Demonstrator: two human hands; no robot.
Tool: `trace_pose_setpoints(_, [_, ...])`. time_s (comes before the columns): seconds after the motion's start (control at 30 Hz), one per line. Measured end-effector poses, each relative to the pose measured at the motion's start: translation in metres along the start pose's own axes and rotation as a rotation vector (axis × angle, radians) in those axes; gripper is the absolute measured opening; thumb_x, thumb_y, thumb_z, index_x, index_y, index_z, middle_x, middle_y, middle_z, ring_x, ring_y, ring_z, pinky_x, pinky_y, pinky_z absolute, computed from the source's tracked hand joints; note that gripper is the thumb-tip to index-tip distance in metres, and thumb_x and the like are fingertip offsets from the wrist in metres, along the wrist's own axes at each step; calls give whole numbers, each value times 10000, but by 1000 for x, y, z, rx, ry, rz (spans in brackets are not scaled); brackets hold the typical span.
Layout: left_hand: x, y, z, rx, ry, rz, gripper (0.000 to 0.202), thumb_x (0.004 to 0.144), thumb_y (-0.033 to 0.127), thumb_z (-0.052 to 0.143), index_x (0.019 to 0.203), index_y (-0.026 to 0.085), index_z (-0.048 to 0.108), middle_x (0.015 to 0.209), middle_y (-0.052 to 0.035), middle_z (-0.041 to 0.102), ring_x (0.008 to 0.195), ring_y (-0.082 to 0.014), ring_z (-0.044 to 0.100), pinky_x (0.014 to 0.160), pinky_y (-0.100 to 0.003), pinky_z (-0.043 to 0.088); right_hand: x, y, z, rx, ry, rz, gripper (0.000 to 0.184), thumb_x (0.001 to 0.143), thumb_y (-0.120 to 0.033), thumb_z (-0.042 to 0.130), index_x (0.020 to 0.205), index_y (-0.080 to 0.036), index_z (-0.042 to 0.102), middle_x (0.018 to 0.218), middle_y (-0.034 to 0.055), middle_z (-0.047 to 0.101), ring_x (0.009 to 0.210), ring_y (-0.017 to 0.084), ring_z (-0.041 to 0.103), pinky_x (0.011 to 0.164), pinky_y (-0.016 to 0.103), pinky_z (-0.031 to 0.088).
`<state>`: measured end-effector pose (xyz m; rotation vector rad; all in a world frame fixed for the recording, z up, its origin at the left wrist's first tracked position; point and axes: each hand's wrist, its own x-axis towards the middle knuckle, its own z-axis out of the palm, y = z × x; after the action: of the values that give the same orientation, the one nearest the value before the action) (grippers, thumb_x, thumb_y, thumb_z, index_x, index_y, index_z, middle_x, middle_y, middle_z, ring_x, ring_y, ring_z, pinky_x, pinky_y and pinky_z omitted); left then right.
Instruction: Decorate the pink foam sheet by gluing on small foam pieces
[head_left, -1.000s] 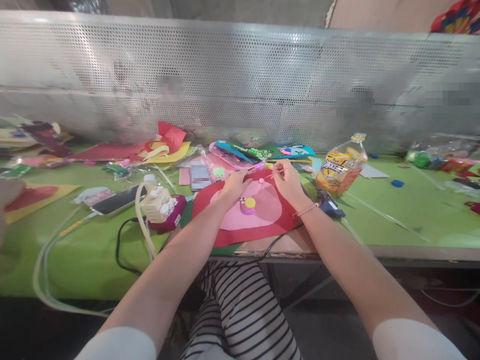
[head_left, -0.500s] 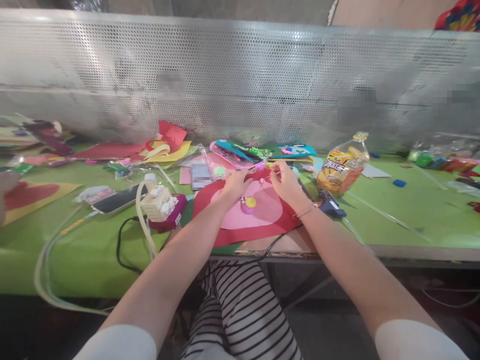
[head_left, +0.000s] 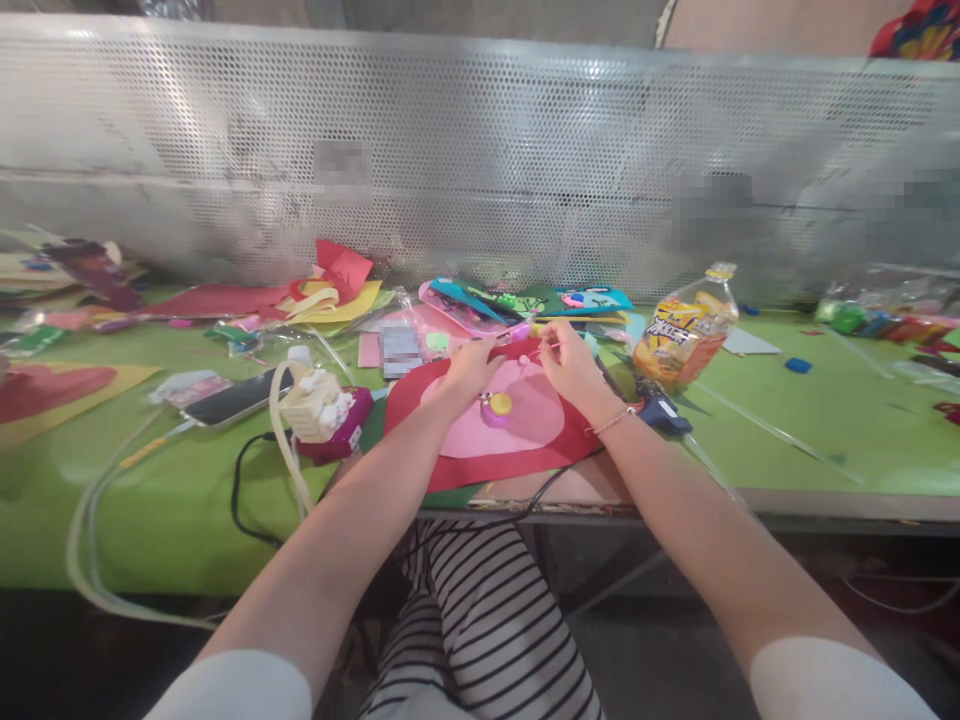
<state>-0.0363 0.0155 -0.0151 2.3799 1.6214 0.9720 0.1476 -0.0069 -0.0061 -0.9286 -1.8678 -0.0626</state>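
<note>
A red sheet (head_left: pixel 480 474) with a pink piece (head_left: pixel 525 435) on top lies in front of me. On the pink piece rests a small round tub with a yellow lid (head_left: pixel 500 404). My left hand (head_left: pixel 472 368) lies on the sheet's upper left part, fingers stretched out. At the upper right of the sheet, my right hand (head_left: pixel 568 360) has its fingertips pinched on a thin pink strip (head_left: pixel 541 349), partly hidden by the fingers. Close to the fingertips, a small pink ball (head_left: pixel 523 361) sits near the pink piece's top edge.
Right of my hand stand a plastic bottle (head_left: pixel 684 335) and a dark glue-gun-like tool (head_left: pixel 663 415). To the left are a plug adapter (head_left: pixel 319 405) with cables and a phone (head_left: pixel 238 397). Colourful crafted pieces (head_left: pixel 525 300) lie behind, before a perforated metal panel (head_left: pixel 480 150).
Both my hands stay almost in place, with slight movement of the right fingertips. A blurred shape at the far left edge has mostly moved out of view.
</note>
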Motion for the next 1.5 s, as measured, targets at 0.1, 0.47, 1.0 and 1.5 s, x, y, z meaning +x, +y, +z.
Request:
trace_pose_setpoints(0.1, [0,-2,1,-11,12,18,334,857,321,495,1137,180,611,1029,-86,680,1027,-232,595,898,-326,397,0,-1,0,4,2,-1,108,831,-199,412,924,-217,465,859,68,563,805,203,554,744,375,462])
trace_pose_setpoints(0.47, [1,-1,1,35,-6,0,339,859,341,486,1136,190,609,1048,-88,680,1047,-236,586,935,-361,377,1,4,2,26,9,26,115,829,-208,422,937,-223,459,849,65,569,790,209,555,718,379,462])
trace_pose_setpoints(1.0, [2,-4,5,23,18,34,335,852,342,488,1118,184,618,1023,-90,683,994,-241,603,858,-350,413,0,3,2,3,-8,22,114,815,-173,424,915,-215,457,858,72,573,798,206,558,733,376,463])
trace_pose_setpoints(1.5, [0,-1,6,34,-20,28,373,853,340,494,1186,201,588,1063,-81,673,1041,-246,580,930,-374,383,1,3,2,-3,43,-38,77,840,-195,417,903,-221,453,844,61,540,787,193,538,727,357,469])
